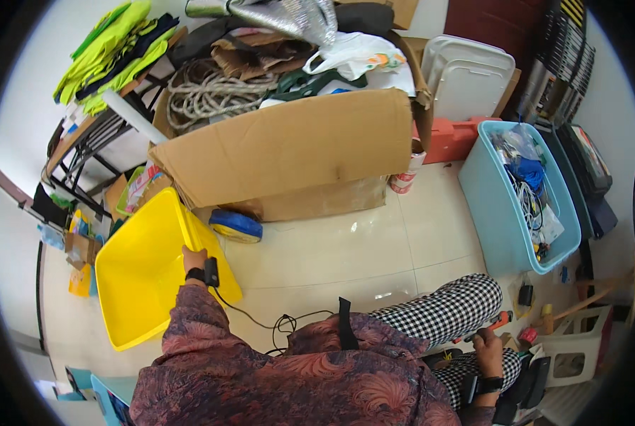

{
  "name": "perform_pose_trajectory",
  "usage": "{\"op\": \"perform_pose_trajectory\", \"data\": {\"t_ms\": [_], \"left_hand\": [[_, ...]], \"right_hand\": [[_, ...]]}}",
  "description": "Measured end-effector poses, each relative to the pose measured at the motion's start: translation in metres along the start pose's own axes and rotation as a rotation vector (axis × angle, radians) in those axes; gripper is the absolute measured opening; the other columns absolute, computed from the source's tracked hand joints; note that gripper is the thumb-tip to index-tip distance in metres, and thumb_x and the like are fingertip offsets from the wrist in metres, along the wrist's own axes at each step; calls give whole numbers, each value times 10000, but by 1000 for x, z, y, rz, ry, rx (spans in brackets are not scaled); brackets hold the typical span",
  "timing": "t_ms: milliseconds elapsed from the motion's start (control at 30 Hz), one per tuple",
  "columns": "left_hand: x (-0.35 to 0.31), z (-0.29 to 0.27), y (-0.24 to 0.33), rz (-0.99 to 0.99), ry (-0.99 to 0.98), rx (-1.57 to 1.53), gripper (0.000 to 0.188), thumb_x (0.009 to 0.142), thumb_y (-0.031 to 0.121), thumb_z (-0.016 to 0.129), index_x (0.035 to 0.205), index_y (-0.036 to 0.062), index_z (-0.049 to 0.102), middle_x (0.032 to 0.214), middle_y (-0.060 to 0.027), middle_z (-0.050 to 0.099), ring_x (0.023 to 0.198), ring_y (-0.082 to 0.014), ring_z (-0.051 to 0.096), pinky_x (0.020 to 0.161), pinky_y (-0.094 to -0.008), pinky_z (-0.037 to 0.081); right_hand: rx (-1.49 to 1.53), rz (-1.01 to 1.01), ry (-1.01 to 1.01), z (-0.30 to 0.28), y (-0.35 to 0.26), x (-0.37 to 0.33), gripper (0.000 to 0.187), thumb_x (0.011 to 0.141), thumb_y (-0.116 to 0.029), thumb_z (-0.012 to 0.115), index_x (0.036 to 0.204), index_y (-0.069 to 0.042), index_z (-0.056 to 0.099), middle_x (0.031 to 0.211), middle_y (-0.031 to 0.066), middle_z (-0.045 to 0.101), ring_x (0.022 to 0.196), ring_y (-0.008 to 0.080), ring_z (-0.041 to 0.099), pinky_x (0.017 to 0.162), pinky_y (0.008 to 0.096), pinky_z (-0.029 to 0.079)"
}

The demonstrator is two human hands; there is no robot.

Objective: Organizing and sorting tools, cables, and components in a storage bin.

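Observation:
My left hand is closed over the right rim of a large yellow plastic bin. The bin leans toward me, and its bare inside shows. Low on the right, beside my checkered trouser leg, my right hand is curled around something dark that I cannot make out. Just past its fingers lies an orange-red and black object, its kind unclear. A black cable trails from the device on my left wrist across the tiled floor.
A big cardboard box ahead holds rope, bags and cloth. At its foot rests a blue and yellow round roll. A light-blue tub of cables stands right, near a white stool. Yellow-green vests lie on a table.

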State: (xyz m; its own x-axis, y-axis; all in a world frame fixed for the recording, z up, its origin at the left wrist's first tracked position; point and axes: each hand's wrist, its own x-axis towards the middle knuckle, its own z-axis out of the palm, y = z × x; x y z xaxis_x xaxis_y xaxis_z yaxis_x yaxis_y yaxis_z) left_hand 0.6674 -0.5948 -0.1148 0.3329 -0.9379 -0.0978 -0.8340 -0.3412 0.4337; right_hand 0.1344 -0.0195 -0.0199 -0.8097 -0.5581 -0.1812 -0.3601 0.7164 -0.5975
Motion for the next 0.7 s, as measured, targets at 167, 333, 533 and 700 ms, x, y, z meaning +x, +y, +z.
{"op": "perform_pose_trajectory", "data": {"t_ms": [167,333,533,700], "left_hand": [[6,0,-18,11,-190,-37,501,677,400,697,806,-80,634,769,-253,646,766,-354,648,669,-401,482],[-1,16,-61,106,-120,-241,374,711,323,702,768,-41,635,677,-150,653,617,-261,640,579,-361,491],[-102,-14,-103,114,-222,-217,258,757,223,691,892,9,639,686,-48,640,580,-158,596,540,-322,473],[-170,-11,-133,156,-354,-311,292,794,230,676,990,19,631,794,-53,650,638,-144,595,567,-293,474]], "right_hand": [[-192,94,-219,17,-2,14,253,771,-152,588,849,89,574,752,270,598,684,393,585,600,424,448],[-144,46,-212,19,-23,23,272,776,-169,584,820,99,566,760,289,587,713,420,581,630,437,451],[-163,38,-205,11,-28,16,266,792,-170,572,853,89,557,763,286,586,728,428,577,648,438,458],[-119,118,-198,6,-21,8,257,796,-167,563,882,75,576,804,281,602,773,424,588,668,442,463]]}}
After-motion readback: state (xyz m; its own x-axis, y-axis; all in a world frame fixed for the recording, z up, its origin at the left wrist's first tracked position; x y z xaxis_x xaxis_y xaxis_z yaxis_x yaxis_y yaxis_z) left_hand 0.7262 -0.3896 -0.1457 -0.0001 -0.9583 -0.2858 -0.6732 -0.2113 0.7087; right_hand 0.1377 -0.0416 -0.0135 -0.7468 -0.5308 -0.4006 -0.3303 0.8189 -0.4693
